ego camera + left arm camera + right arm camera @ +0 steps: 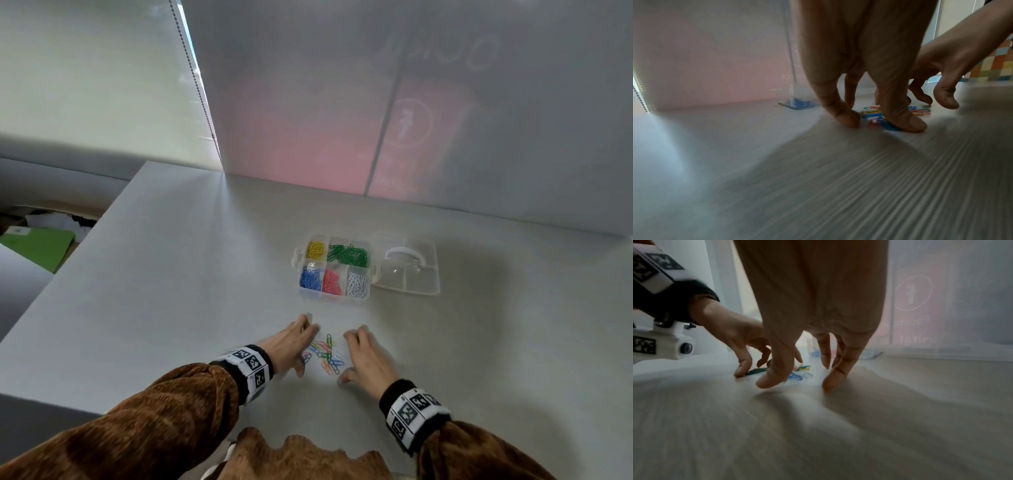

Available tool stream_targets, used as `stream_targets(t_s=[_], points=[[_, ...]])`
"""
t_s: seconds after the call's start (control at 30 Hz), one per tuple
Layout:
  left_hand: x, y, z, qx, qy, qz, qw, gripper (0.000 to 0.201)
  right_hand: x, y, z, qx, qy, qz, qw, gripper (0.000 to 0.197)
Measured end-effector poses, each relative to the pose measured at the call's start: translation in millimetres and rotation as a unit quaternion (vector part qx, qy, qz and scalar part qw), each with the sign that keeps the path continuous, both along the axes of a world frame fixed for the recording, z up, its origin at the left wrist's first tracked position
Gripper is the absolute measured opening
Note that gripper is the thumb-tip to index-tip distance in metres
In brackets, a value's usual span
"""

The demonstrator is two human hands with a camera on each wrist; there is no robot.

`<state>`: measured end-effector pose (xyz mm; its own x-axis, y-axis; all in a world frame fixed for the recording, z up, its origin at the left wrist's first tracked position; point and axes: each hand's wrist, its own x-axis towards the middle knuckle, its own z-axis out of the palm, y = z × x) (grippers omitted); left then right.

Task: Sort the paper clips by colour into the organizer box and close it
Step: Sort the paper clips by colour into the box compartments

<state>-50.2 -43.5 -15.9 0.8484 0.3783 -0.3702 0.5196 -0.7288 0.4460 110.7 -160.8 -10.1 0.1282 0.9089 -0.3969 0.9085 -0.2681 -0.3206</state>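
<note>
Left hand (287, 346) and right hand (367, 356) spread, fingertips down, flanking loose paper clips (325, 353) between them

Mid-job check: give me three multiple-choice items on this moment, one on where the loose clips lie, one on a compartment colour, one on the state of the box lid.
1. Where do the loose paper clips lie?
A. On the table between the two hands
B. Inside the lid
C. Beyond the organizer box, by the wall

2. What colour are the clips in the near middle compartment of the organizer box?
A. Green
B. Yellow
C. Red

3. How is the lid?
A. Shut on the box
B. Open, lying flat beside the box
C. Held in the right hand

Answers:
1 A: the head view shows the mixed pile on the table between the left hand and the right hand.
2 C: red clips sit between the blue and white ones.
3 B: the clear lid lies to the right of the box, compartments uncovered.
</note>
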Motion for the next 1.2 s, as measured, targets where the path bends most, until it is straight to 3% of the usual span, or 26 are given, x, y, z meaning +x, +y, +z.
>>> stream_targets(t_s=[0.33,0.47,0.6,0.8,0.87,0.93,1.03,1.1,1.2], points=[[25.0,-6.3,-7.2,0.002,-0.040,0.066,0.997,0.050,-24.0,21.1,-1.3,0.080,0.084,-0.066,0.991,0.046],[33.3,-3.1,-7.6,0.027,0.002,0.088,0.996,0.035,-26.4,25.7,-3.2,0.114,0.078,-0.066,0.988,0.034],[36.6,3.0,-5.0,0.039,0.044,0.060,0.997,0.025,-24.3,30.2,-9.6,0.110,0.065,-0.068,0.990,0.020],[40.0,8.1,-1.4,0.042,0.068,0.053,0.995,0.016,-16.2,37.8,-9.1,0.077,0.083,-0.058,0.992,0.017],[40.3,11.5,2.8,0.010,0.053,0.064,0.996,0.014,-10.6,42.1,-8.0,0.063,0.116,-0.097,0.986,0.013],[39.1,16.1,7.2,-0.050,0.032,0.086,0.995,0.013,-3.0,44.3,-5.9,0.046,0.212,-0.150,0.965,0.009],[33.5,24.0,14.1,-0.247,-0.027,0.162,0.955,0.021,9.7,42.9,6.9,0.031,0.363,-0.197,0.910,0.022],[32.7,26.2,24.3,-0.374,-0.065,0.215,0.900,0.025,17.4,43.2,20.5,0.046,0.423,-0.202,0.882,0.017],[35.2,28.5,41.7,-0.536,-0.128,0.277,0.787,0.034,22.5,47.4,44.9,0.073,0.466,-0.211,0.856,0.007]])
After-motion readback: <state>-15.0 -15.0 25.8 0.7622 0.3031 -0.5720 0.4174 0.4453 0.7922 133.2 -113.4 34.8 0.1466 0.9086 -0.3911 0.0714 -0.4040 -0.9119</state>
